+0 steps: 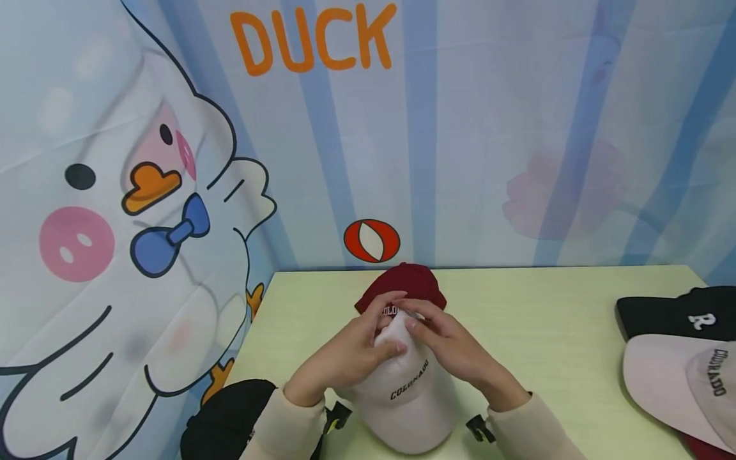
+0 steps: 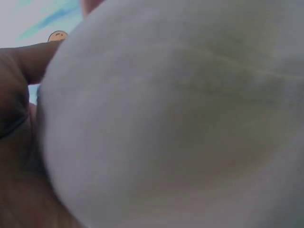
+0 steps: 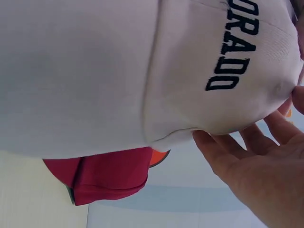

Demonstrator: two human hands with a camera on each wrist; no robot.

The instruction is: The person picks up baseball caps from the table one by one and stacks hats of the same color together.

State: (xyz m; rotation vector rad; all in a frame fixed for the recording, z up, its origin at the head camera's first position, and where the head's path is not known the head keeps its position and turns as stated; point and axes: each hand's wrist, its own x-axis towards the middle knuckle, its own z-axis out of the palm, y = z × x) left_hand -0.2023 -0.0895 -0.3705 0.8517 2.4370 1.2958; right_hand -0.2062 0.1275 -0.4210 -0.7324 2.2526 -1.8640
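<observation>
A white baseball cap (image 1: 407, 423) with dark COLORADO lettering is between both hands, its brim toward the person. The left hand (image 1: 339, 354) grips the crown from the left, thumb lying on top. From the other side the right hand (image 1: 462, 351) holds the crown with bent fingers. In the right wrist view, fingertips of the right hand (image 3: 256, 164) touch the cap's lower edge and the thumb meets the crown. The pale cap (image 2: 166, 118) fills most of the left wrist view, blurred, hiding most of the left fingers. Just behind stands a dark red cap (image 1: 402, 281), partly covered by the hands.
On the right of the light yellow table (image 1: 546, 338) lie a black cap (image 1: 655, 316) with a white R, another white cap (image 1: 655, 374) and something dark red (image 1: 704, 448) beneath it. At the left edge a black cap (image 1: 221, 421) sits by the left sleeve (image 1: 293, 425).
</observation>
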